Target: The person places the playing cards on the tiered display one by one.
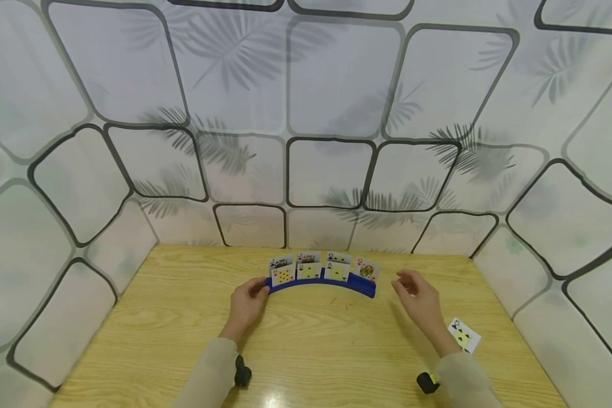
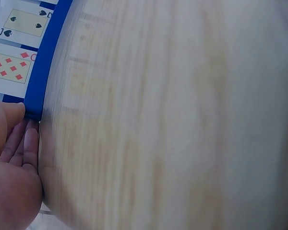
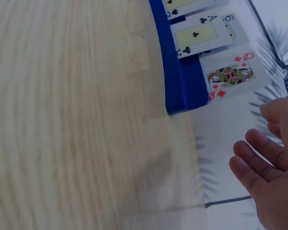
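Observation:
A curved blue playing card holder (image 1: 322, 280) stands toward the back of the table with two rows of cards in it. My left hand (image 1: 247, 304) grips its left end, the thumb at the corner beside the ten of diamonds (image 2: 7, 67). Off the holder's right end, my right hand (image 1: 419, 300) hangs with loosely bent fingers and nothing in them. Nearest to it is the queen of diamonds (image 3: 233, 76) in the back row. The ace of clubs (image 3: 197, 36) sits in the front row, partly covering a six behind it.
One loose card, a five of clubs (image 1: 463, 335), lies face up on the wooden table (image 1: 326, 351) by my right wrist and is partly covered by it. Patterned fabric walls (image 1: 328, 170) close in the table at the back and both sides.

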Tool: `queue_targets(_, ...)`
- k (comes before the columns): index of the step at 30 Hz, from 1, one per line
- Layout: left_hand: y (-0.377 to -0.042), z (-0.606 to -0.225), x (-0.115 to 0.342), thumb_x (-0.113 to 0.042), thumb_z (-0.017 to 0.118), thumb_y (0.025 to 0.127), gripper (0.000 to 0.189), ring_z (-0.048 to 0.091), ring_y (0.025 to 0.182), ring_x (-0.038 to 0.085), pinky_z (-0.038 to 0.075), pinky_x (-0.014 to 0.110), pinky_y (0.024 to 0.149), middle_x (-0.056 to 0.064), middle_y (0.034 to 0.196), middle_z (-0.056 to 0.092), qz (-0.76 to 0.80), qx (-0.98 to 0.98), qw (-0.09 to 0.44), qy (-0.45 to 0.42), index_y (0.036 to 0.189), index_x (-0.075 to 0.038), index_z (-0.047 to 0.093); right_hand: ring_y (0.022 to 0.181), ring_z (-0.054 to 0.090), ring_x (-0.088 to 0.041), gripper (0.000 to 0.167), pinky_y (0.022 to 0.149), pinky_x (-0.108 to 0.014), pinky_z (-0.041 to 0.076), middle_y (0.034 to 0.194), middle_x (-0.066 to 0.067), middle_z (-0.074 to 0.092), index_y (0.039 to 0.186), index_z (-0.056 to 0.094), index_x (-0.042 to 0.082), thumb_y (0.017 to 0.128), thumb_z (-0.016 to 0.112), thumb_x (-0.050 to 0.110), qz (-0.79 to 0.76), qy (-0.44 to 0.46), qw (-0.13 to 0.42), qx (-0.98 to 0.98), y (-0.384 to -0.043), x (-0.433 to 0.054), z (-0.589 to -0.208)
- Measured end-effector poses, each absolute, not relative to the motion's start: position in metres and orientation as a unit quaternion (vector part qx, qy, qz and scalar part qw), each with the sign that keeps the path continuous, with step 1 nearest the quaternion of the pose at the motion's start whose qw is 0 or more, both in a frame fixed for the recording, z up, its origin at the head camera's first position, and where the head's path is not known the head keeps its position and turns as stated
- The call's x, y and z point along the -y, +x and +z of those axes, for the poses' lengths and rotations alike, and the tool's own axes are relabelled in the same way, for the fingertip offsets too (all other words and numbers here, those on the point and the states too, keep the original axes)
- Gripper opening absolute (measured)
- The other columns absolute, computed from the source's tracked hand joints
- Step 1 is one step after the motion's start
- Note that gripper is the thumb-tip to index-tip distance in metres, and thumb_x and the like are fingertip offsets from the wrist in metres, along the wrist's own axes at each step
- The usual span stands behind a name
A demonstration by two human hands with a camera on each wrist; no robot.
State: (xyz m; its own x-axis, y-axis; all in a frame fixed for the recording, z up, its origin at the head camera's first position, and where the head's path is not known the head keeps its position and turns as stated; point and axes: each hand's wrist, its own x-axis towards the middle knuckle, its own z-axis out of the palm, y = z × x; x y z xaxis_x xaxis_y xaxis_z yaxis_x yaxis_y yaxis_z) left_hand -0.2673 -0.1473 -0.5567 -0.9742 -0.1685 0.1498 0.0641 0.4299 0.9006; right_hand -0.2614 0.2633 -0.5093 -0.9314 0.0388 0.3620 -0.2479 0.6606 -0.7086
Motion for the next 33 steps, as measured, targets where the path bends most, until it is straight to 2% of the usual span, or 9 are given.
queue_targets(6, -0.267, -0.558, 0.147, -0.004, 0.067, 0.101, 0.027, 0.071, 0.111, 0.035, 0.058, 0.050, 0.097, 0.021, 0.123, 0.075, -0.532, 0.839, 0.110, 0.028, 0.127, 0.002, 0.073, 0.094, 0.064, 0.007, 0.033, 0.082, -0.012, 0.053, 0.114, -0.010, 0.076, 0.132, 0.066, 0.010, 0.105, 0.067, 0.029, 0.393, 0.052, 0.161, 0.904, -0.247, -0.279, -0.511)
queue_targets(17, -0.267, -0.558, 0.147, -0.004, 0.068, 0.101, 0.026, 0.073, 0.108, 0.035, 0.060, 0.048, 0.094, 0.021, 0.121, 0.076, -0.526, 0.841, 0.122, 0.020, 0.126, 0.002, 0.073, 0.096, 0.054, 0.019, 0.036, 0.081, 0.000, 0.045, 0.115, -0.016, 0.075, 0.133, 0.065, 0.003, 0.104, 0.069, 0.025, 0.390, 0.040, 0.173, 0.904, -0.223, -0.308, -0.513)
queue_targets(29, -0.269, -0.559, 0.148, -0.005, 0.069, 0.101, 0.026, 0.073, 0.107, 0.032, 0.060, 0.044, 0.092, 0.019, 0.120, 0.077, -0.526, 0.842, 0.117, 0.025, 0.126, 0.001, 0.074, 0.093, 0.055, 0.016, 0.037, 0.076, -0.004, 0.049, 0.115, -0.021, 0.075, 0.129, 0.067, -0.001, 0.101, 0.073, 0.023, 0.356, 0.028, 0.180, 0.917, -0.209, -0.333, -0.520)
queue_targets(31, -0.268, -0.559, 0.148, -0.005, 0.068, 0.101, 0.026, 0.073, 0.106, 0.032, 0.060, 0.044, 0.092, 0.019, 0.120, 0.077, -0.525, 0.842, 0.118, 0.022, 0.125, 0.001, 0.074, 0.094, 0.056, 0.015, 0.038, 0.076, -0.005, 0.049, 0.117, -0.022, 0.075, 0.129, 0.067, -0.001, 0.100, 0.074, 0.023, 0.349, 0.023, 0.181, 0.919, -0.206, -0.337, -0.521)
queue_targets(33, -0.268, -0.558, 0.148, -0.005, 0.069, 0.101, 0.026, 0.073, 0.106, 0.033, 0.060, 0.045, 0.092, 0.019, 0.120, 0.077, -0.526, 0.842, 0.118, 0.022, 0.125, 0.001, 0.074, 0.095, 0.061, 0.008, 0.039, 0.076, -0.004, 0.048, 0.118, -0.024, 0.075, 0.129, 0.067, -0.002, 0.100, 0.075, 0.023, 0.343, 0.017, 0.181, 0.922, -0.203, -0.342, -0.523)
